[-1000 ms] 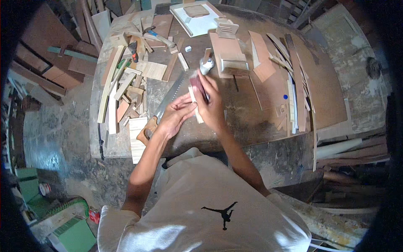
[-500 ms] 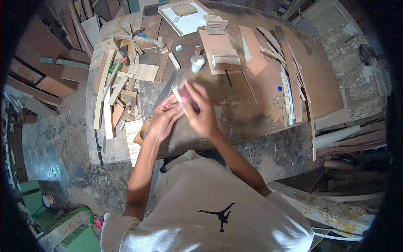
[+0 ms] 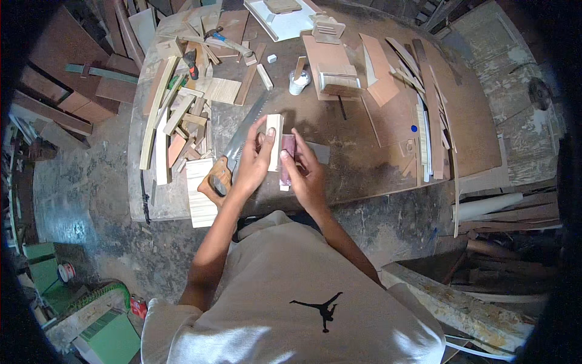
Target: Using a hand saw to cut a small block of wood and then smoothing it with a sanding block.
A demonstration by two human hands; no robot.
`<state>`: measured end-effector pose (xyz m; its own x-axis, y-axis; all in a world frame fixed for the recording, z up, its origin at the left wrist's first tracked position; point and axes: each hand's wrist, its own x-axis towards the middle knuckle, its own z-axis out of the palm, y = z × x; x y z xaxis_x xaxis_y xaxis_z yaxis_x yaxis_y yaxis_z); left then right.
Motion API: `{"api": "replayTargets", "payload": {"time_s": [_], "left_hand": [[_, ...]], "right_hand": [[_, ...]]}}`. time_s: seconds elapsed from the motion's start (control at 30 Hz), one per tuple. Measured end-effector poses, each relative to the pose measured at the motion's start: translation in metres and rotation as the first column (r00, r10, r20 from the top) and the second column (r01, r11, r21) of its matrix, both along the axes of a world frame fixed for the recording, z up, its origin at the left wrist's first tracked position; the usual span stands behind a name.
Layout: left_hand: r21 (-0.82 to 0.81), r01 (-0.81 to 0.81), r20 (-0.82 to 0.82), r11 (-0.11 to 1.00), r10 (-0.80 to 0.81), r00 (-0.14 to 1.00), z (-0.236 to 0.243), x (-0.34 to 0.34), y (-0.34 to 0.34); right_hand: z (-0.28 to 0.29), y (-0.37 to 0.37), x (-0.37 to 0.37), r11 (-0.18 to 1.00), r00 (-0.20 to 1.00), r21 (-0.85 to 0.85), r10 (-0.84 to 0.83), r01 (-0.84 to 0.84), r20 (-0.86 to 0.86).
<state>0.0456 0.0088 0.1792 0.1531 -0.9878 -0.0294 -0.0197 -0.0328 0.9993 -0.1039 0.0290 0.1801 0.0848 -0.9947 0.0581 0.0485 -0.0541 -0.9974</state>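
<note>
My left hand grips a short pale wooden strip, held upright with the thumb on its face. My right hand is closed on a pinkish sanding block, which sits just right of the strip, seemingly touching it. Beside my left hand a handsaw lies on the workbench, its wooden handle toward me and its blade running away. A small grey sheet lies right of my hands, and a white cup with a stick in it stands beyond them.
Wood offcuts are piled at left with a hammer and an orange-black tool. Boards and long strips lie at right. A white tray and small wooden pieces lie at the back.
The strip and sanding block, earlier pressed together at a slant, are now turned upright side by side, the strip's face showing. My right hand has moved lower, its thumb now on the block.
</note>
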Motion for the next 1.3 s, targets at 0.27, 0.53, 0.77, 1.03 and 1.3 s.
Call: {"api": "replayTargets", "payload": {"time_s": [0.27,0.53,0.77,1.03,1.3], "left_hand": [[-0.101,-0.032,0.118,0.994,0.044,0.992,0.015,-0.036,0.015],[-0.167,-0.036,-0.022,0.985,0.033,0.999,0.012,-0.026,0.0],[-0.109,0.091,0.031,0.99,-0.088,0.996,0.024,-0.037,0.011],[-0.044,0.208,0.043,0.977,-0.207,0.978,0.029,-0.017,0.008],[-0.024,0.107,-0.036,0.994,-0.108,0.993,0.026,-0.035,0.011]], "right_hand": [[-0.001,-0.024,0.01,0.93,0.95,-0.289,-0.276,0.226,-0.143],[0.006,0.001,0.019,0.952,0.964,-0.264,-0.206,0.157,-0.17],[0.028,-0.041,0.004,0.962,0.968,-0.165,-0.234,0.216,-0.095],[0.02,-0.036,0.001,0.948,0.925,-0.29,-0.225,0.135,-0.306],[0.01,-0.013,-0.004,0.952,0.916,-0.279,-0.216,0.121,-0.338]]}}
